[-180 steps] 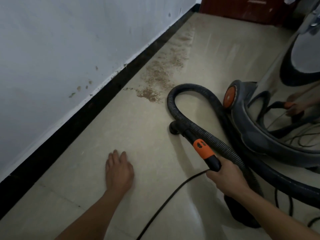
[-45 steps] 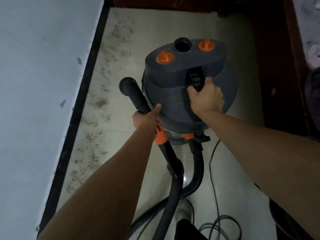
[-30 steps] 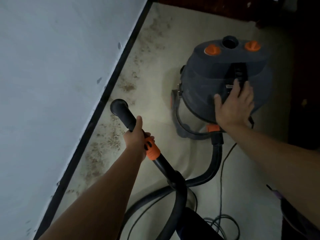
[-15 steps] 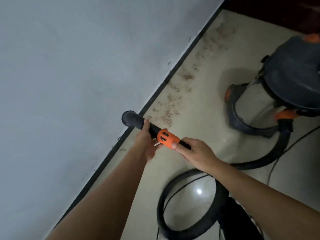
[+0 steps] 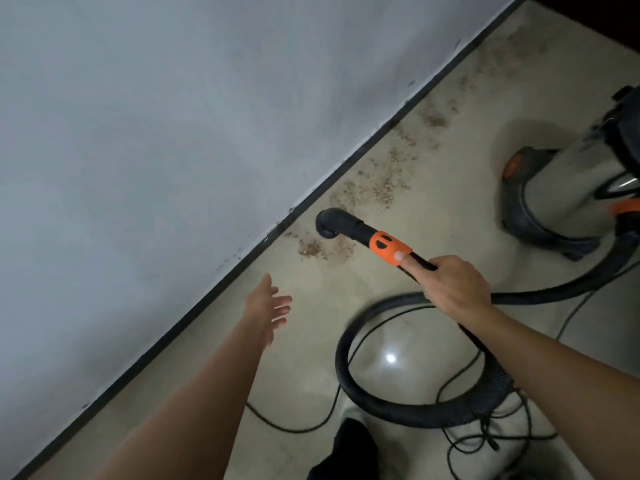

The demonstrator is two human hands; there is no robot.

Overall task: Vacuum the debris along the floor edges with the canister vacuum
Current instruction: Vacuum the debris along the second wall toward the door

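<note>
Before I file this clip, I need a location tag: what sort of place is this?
Likely an indoor room, perhaps in a home: a plain painted wall meets a dark baseboard and glossy pale floor, and a canister vacuum stands by, its wand in the right hand.

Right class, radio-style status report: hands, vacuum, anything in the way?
Left hand open, empty. Right hand grips black-and-orange vacuum wand; nozzle at brown debris by black skirting. Black ribbed hose coiled nearby.

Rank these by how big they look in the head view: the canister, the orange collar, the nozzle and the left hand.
1. canister, partly cut off by the frame.
2. left hand.
3. orange collar and nozzle: about alike, so unranked.
</note>
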